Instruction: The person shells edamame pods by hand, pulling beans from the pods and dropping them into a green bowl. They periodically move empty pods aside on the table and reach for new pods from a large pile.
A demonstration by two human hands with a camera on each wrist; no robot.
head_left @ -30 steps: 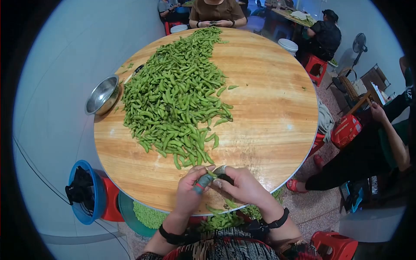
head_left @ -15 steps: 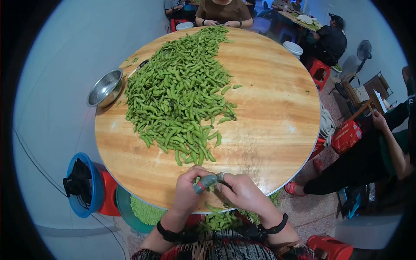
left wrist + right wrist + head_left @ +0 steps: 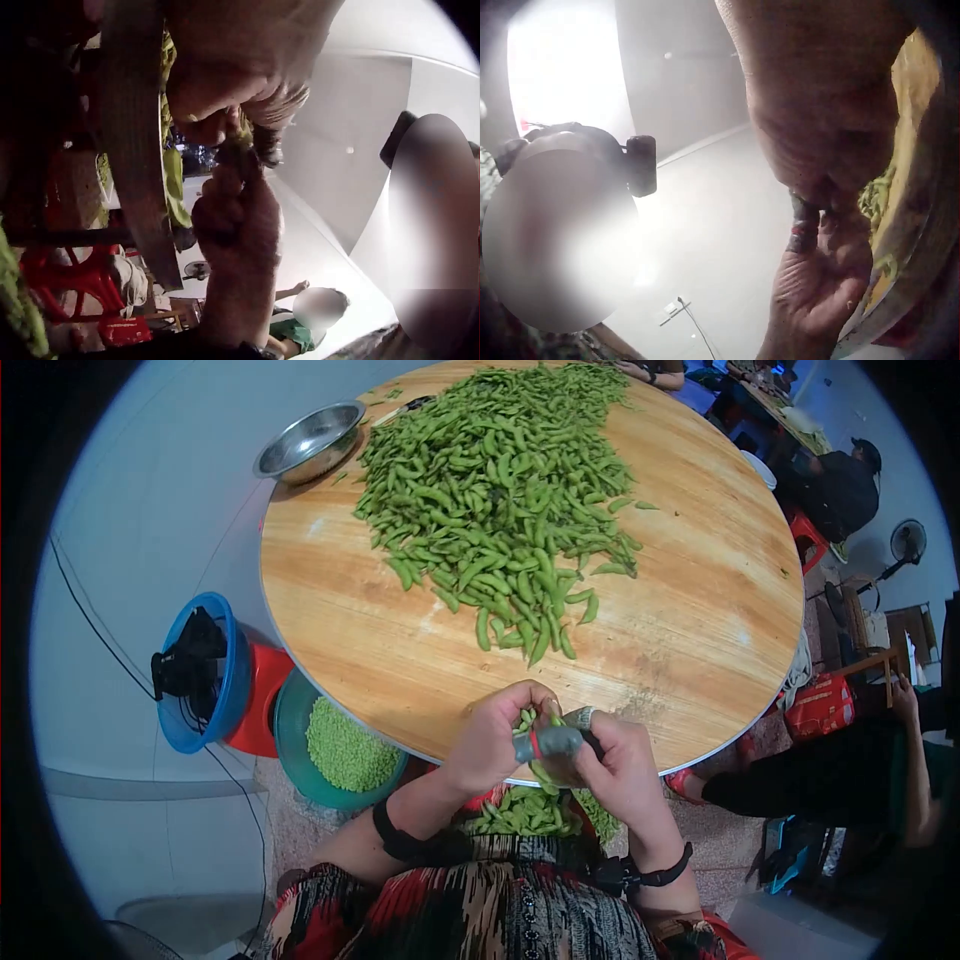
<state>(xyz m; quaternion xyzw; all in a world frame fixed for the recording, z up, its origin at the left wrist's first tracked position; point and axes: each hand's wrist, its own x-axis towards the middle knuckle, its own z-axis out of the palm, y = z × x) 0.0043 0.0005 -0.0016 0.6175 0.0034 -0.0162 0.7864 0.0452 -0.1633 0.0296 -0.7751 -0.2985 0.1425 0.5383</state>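
Note:
Both hands meet just over the table's near edge. The left hand [image 3: 490, 740], its thumb wrapped in grey-green tape with a red band, curls round green pods [image 3: 528, 718]. Against that thumb, the right hand [image 3: 622, 762] has its fingers bent, a taped thumb or finger near the pods; whether it pinches one is hidden. In the left wrist view the left hand [image 3: 240, 67] and right hand [image 3: 238, 225] touch at a small green piece [image 3: 243, 133]. The right wrist view shows the right hand [image 3: 821, 112] above the left [image 3: 817, 289]. A large pile of pods [image 3: 500, 490] lies beyond.
A metal bowl [image 3: 312, 444] stands at the round table's [image 3: 700, 610] left edge. Below left are a blue basin [image 3: 236, 690] with black items and a green basin [image 3: 290, 745] of shelled beans [image 3: 348, 748]. More pods [image 3: 525, 812] lie near the lap. Someone stands at right.
The head view has tilted down and turned, so the table sits higher and farther right. Both hands remain together, and pods now show between the left hand's fingers.

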